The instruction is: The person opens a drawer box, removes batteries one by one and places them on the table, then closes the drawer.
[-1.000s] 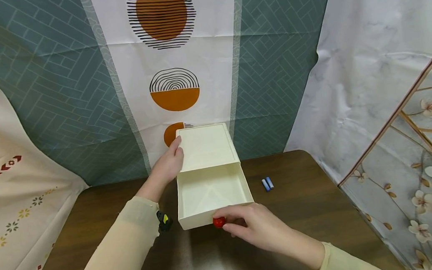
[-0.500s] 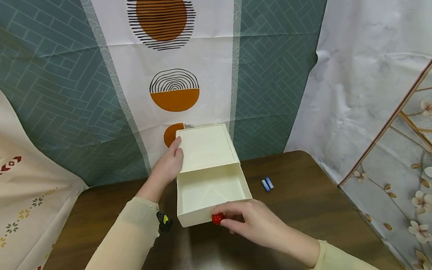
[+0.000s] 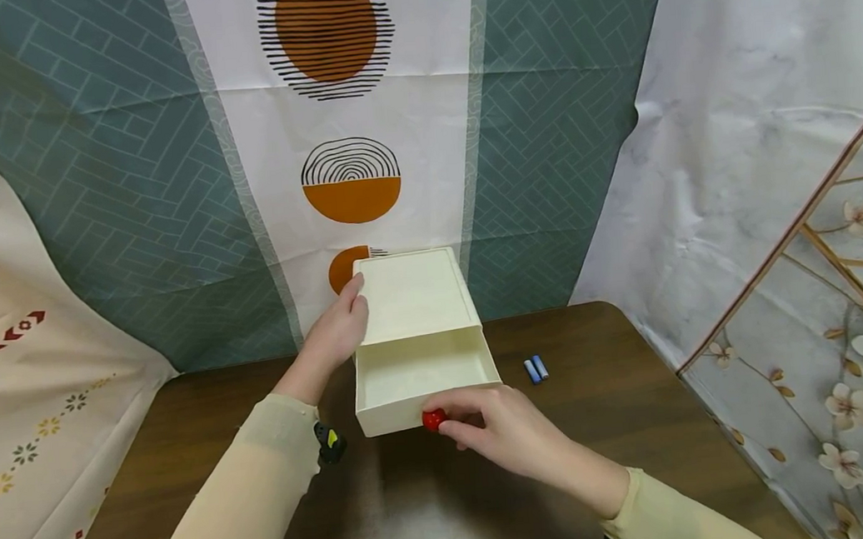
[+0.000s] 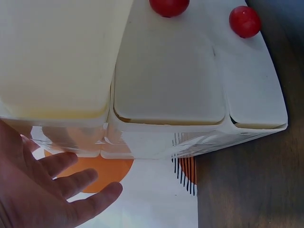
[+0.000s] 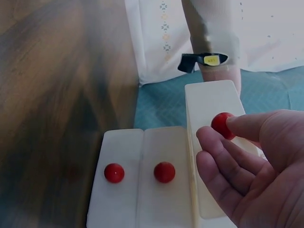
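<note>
A small white drawer cabinet (image 3: 418,295) stands at the back of the table. Its top drawer (image 3: 391,418) is partly out, and no contents show inside it. My right hand (image 3: 506,433) pinches that drawer's round red knob (image 3: 434,420) between thumb and index finger; the right wrist view has the thumb on the knob and the other fingers bent beside it. Against the cabinet's left side rests my left hand (image 3: 336,325), its thumb at the top edge. In the left wrist view its fingers are extended and spread. Two lower drawers (image 5: 164,204) with red knobs are closed.
Two small blue-and-white batteries (image 3: 536,369) lie side by side to the right of the cabinet on the dark wooden table (image 3: 621,406). Patterned cloth (image 3: 545,170) hangs behind the table, with more cloth at both sides. A black strap (image 3: 329,442) circles the left wrist.
The top drawer has slid partway back into the cabinet, my right hand moving away from me with its knob. My left hand has stayed on the cabinet's side.
</note>
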The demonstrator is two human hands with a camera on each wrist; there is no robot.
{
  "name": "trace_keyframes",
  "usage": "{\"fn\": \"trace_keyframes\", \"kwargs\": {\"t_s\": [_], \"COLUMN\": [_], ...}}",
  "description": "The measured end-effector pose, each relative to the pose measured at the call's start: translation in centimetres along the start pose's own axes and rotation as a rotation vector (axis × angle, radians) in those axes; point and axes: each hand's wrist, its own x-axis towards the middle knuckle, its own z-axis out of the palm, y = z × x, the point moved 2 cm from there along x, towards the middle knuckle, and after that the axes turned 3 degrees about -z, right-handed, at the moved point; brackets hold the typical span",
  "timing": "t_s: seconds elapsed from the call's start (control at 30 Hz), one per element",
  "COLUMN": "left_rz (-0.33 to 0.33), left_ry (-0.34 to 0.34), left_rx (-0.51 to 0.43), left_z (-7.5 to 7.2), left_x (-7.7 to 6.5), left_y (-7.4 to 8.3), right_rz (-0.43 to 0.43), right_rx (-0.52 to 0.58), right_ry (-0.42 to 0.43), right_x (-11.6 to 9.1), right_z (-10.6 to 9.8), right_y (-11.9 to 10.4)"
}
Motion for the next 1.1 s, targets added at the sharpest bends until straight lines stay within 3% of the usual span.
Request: {"fn": "trace_keyframes", "kwargs": {"t_s": [0.33,0.67,1.1], "left_rz": [-0.008,0.003,0.001], "left_ry": [-0.023,-0.028,-0.022], "left_rx": [-0.019,-0.017,-0.006], "left_z": [0.0,-0.1,-0.1], "left_x": [0.1,0.1,0.4], "left_y": [0.2,-0.1,-0.1], "right_rz": [0.024,0.048,0.013], "right_rx": [-0.008,0.007,-0.061], "right_ry": [0.013,-0.009,0.087], "right_x": [1.7,2.2,4.5], "right_z": [-0.3,-0.4,-0.6], "right_y": [0.9,0.9,2.6]}}
